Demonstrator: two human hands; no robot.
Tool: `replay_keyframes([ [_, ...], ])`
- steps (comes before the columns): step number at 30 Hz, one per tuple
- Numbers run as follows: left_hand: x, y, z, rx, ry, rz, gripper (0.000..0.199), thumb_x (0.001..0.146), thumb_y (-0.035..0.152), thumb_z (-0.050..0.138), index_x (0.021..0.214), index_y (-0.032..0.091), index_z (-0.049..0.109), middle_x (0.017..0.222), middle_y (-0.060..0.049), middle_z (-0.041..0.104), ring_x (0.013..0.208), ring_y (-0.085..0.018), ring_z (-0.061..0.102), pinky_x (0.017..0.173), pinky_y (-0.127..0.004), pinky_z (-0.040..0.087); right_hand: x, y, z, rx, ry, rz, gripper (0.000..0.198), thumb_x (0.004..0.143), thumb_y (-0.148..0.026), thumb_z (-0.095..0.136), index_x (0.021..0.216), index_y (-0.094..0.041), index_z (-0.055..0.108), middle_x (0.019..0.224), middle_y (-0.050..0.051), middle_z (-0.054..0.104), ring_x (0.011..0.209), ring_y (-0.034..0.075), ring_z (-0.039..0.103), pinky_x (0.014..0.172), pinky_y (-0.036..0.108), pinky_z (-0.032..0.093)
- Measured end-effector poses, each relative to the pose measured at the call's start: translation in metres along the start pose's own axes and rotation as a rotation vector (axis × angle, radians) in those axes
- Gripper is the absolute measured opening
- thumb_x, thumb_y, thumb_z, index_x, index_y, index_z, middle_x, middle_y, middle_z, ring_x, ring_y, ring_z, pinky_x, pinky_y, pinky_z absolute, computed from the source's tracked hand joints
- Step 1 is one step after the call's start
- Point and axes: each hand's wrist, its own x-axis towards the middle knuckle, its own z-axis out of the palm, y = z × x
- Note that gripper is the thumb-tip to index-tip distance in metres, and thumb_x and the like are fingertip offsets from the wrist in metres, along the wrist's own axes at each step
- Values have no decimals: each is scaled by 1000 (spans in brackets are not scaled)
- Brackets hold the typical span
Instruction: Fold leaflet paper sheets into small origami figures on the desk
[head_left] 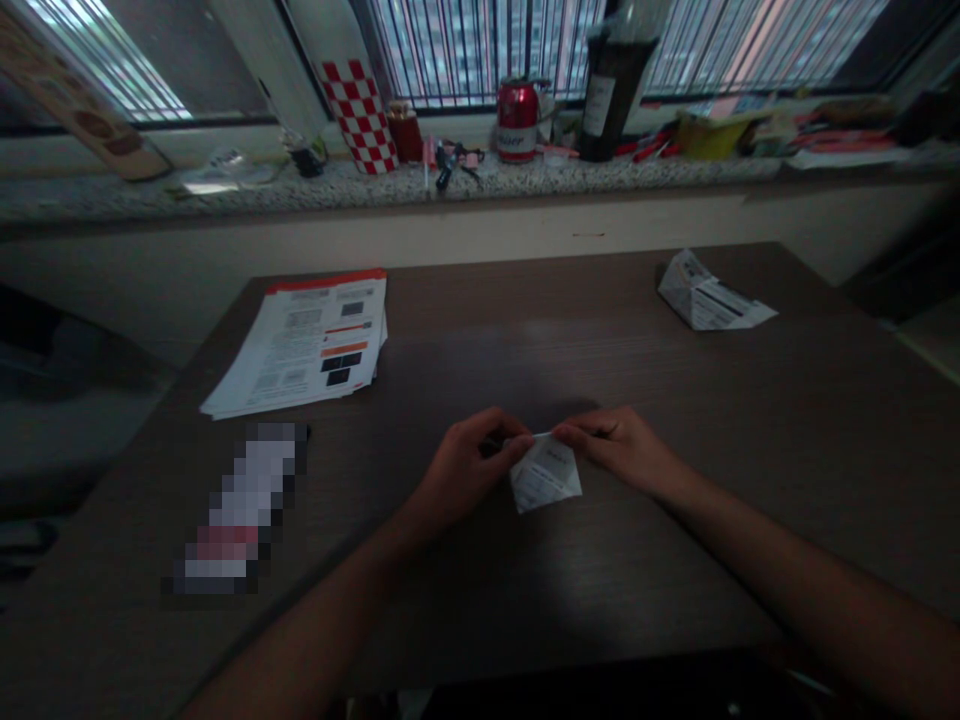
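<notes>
A small folded piece of printed white paper (pixel 547 473) is held just above the dark table, near its middle. My left hand (pixel 472 460) pinches its upper left edge between thumb and fingers. On the other side, the thumb and fingers of my right hand (pixel 619 445) close on the upper right edge. The lower part of the paper hangs toward me and comes to a point. A larger folded paper shape (pixel 716 295), also printed, lies at the table's far right.
A stack of printed sheets (pixel 307 345) lies at the table's back left. Nearer me is a pixelated, long object (pixel 240 505). Along the granite windowsill (pixel 262 200) stand a red can (pixel 517 120), a dark bottle (pixel 604 100), a red-checked container (pixel 360 115) and keys (pixel 454 165).
</notes>
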Motion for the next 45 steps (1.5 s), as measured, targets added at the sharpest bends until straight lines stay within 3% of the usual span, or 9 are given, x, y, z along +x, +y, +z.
replay_keyframes([
  [7, 1, -3, 1, -9, 19, -7, 16, 98, 33, 68, 90, 19, 74, 85, 0, 74, 76, -16, 66, 70, -27, 50, 1, 0, 3, -10, 49, -10, 45, 100, -56, 62, 80, -18, 76, 73, 2, 69, 69, 16, 63, 62, 27, 47],
  [15, 2, -8, -7, -41, 210, -30, 20, 98, 38, 69, 90, 20, 73, 82, 1, 72, 73, -15, 66, 67, -25, 50, 1, 5, 5, 135, -108, 101, 43, 94, -60, 70, 98, -19, 80, 85, 6, 79, 75, 19, 73, 70, 31, 58],
  [33, 6, -16, -8, 18, 179, -40, 23, 98, 41, 66, 95, 20, 75, 88, -2, 76, 80, -19, 71, 71, -28, 54, 3, 12, -1, 198, -184, 124, 46, 99, -61, 64, 104, -17, 78, 89, 8, 81, 78, 18, 78, 74, 31, 63],
  [38, 6, -20, -8, 57, 129, 14, 18, 99, 35, 65, 106, 22, 76, 101, -2, 79, 89, -19, 74, 82, -30, 57, 4, 14, -6, 57, -141, 47, 44, 103, -57, 57, 96, -18, 75, 83, 7, 78, 72, 17, 74, 69, 31, 59],
  [41, 5, -21, -8, 68, 100, 1, 16, 99, 33, 66, 107, 23, 75, 102, -2, 79, 90, -19, 74, 82, -30, 58, 3, 11, -8, -194, -13, -29, 39, 104, -50, 56, 90, -19, 74, 77, 4, 74, 69, 17, 69, 65, 30, 53],
  [45, 5, -20, -7, 188, 112, 7, 15, 99, 32, 65, 103, 22, 75, 100, -3, 78, 88, -20, 73, 83, -32, 58, 4, 7, -9, -485, 125, -161, 23, 103, -39, 61, 99, -21, 75, 86, 4, 72, 78, 18, 67, 71, 30, 49],
])
